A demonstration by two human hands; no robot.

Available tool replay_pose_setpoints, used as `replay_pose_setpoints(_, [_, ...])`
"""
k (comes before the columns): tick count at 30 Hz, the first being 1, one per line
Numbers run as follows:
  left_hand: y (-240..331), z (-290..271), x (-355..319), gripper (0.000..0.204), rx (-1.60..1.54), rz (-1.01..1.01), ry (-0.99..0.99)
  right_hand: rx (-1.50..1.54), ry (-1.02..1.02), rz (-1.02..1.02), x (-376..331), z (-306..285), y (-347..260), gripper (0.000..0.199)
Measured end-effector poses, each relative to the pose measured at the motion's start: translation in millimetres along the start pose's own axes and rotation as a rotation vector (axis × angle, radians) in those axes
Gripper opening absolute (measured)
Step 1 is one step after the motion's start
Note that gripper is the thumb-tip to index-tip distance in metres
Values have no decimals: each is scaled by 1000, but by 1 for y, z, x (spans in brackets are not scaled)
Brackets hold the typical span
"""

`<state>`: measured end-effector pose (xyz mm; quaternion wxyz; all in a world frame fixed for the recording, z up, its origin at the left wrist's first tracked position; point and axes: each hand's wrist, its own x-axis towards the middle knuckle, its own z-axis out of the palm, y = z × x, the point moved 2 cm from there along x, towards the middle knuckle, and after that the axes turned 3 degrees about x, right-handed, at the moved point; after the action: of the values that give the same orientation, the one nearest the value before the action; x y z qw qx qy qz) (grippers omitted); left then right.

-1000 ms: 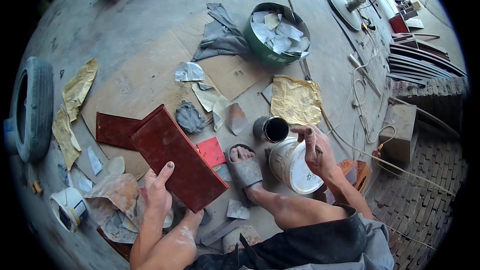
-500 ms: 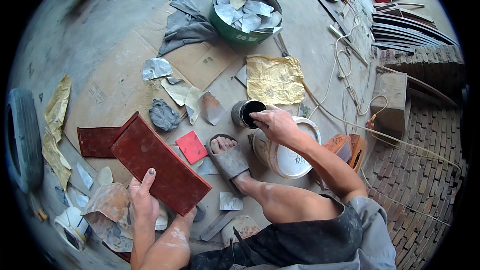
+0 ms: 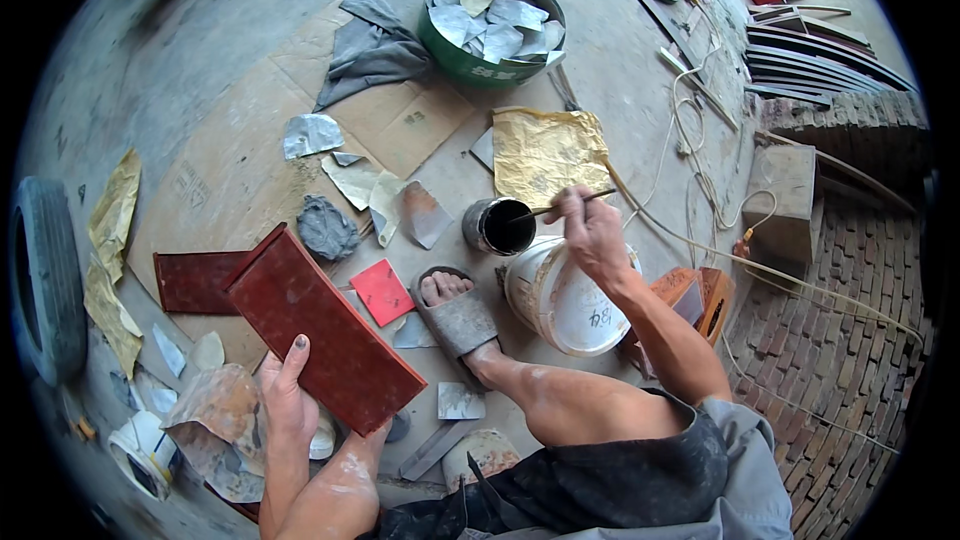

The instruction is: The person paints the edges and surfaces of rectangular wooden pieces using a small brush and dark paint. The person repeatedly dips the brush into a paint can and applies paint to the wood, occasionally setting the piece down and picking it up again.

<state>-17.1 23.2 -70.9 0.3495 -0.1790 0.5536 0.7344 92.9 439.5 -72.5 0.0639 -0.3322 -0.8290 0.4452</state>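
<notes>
My left hand (image 3: 288, 388) grips the lower left edge of a dark red wooden panel (image 3: 325, 325) with raised rims, thumb on its face. The panel is tilted above the floor near my left leg. Between the fingers of my right hand (image 3: 592, 230) is a thin, dark, brush-like stick (image 3: 543, 211). Its lower end reaches into the mouth of a black-stained can (image 3: 483, 228), which hides the tip. Beside the can, under my right hand, is a white lidded bucket (image 3: 575, 315). A second dark red panel (image 3: 195, 283) lies on the floor behind the held one.
A green basin (image 3: 470, 70) of sandpaper scraps stands ahead, beside a grey cloth (image 3: 370, 50). Yellow sandpaper (image 3: 548, 155), a crumpled rag (image 3: 327, 228) and a red square (image 3: 382, 292) lie nearer. Cables (image 3: 690, 145) cross the right side. A tyre (image 3: 48, 280) stands far left.
My right hand has risen and moved right from the can's rim, drawing the thin stick up into sight. The panel in my left hand has barely shifted.
</notes>
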Motion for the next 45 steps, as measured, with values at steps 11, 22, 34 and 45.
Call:
replay_pose_setpoints(11, [8, 2, -5, 26, -72, -73, -110, 1269, 55, 364, -12, 4, -10, 28])
replay_pose_setpoints(22, [16, 2, -18, 24, -21, -136, -201, 982, -242, 9, -26, 65, -84, 25])
replay_pose_setpoints(34, [20, -1, -23, 21, -50, -179, -241, 804, -312, -168, -32, 71, -104, 26])
replay_pose_setpoints(45, [18, -5, -26, 21, 16, -165, -243, 799, -331, -170, -31, 75, -101, 27])
